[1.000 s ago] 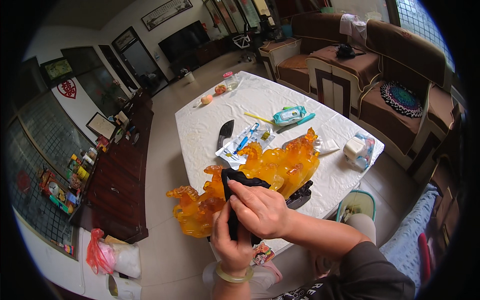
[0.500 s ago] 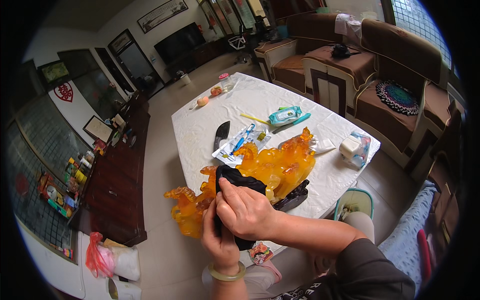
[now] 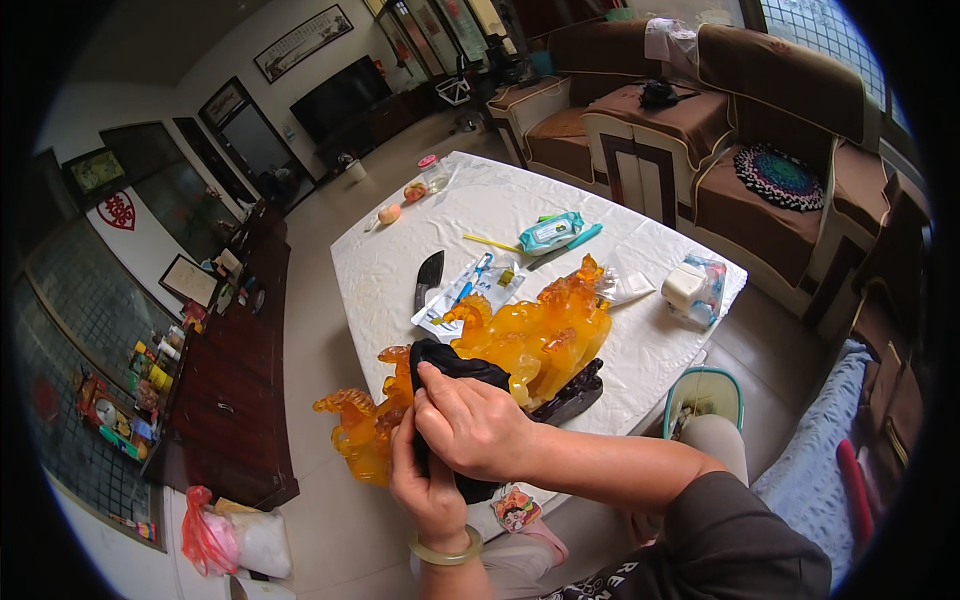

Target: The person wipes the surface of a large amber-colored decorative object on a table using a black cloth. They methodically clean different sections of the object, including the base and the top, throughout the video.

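A large translucent amber-orange sculpture [image 3: 545, 335], seemingly of several horses, lies across the near edge of the white-covered table, and its left end juts past that edge. Part of its dark base [image 3: 570, 393] shows at the right. A black cloth [image 3: 440, 355] is draped over the middle of the sculpture. My right hand [image 3: 475, 425] pinches the cloth against the amber surface, thumb and fingers together. Just below it, my left hand [image 3: 425, 480], with a pale bangle on the wrist, is closed around the cloth and the sculpture; its fingertips are partly hidden.
Beyond the sculpture, a knife with a dark blade [image 3: 429, 275] lies beside a white-and-blue packet [image 3: 480, 290]. Further back are a teal wipes pack [image 3: 551, 233], fruit [image 3: 389, 214] and a jar [image 3: 434, 175]. A white soap-like block [image 3: 684, 285] sits right; a bin [image 3: 705, 400] stands below.
The whole view has shifted slightly, so the room and table appear further left. Both hands stay closed on the black cloth over the sculpture, with barely any change in grip.
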A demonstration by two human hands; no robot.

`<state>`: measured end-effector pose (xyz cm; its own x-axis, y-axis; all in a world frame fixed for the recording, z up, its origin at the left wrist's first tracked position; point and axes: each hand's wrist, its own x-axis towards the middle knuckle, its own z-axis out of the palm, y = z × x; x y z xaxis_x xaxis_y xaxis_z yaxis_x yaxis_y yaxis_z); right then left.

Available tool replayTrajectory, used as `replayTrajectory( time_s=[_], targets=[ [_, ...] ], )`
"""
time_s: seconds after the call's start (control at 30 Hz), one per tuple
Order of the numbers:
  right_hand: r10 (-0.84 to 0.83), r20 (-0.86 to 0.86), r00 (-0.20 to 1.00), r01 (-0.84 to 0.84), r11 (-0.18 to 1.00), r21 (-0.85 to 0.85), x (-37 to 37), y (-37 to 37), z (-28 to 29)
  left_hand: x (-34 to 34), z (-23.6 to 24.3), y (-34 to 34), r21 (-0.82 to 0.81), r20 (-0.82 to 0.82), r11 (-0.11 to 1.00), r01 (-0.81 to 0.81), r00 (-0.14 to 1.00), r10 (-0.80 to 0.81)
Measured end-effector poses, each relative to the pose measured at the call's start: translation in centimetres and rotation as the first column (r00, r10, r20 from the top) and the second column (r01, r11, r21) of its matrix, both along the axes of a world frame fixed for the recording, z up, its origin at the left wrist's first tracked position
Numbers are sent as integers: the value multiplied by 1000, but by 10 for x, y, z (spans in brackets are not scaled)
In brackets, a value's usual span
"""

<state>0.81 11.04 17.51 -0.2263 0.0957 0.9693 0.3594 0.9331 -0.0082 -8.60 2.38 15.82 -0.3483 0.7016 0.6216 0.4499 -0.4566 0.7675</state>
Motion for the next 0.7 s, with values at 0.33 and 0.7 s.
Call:
replayTrajectory(
  time_s=[0.33, 0.7],
  targets=[
    [3, -30, 1000, -3, 1000, 2, 3, 0, -8, 5, -1, -4, -28, -27, 1000, -5, 1000, 4],
    [163, -136, 977, -159, 986, 43, 27, -14, -7, 20, 6, -27, -18, -104, 999, -43, 994, 41]
  ],
)
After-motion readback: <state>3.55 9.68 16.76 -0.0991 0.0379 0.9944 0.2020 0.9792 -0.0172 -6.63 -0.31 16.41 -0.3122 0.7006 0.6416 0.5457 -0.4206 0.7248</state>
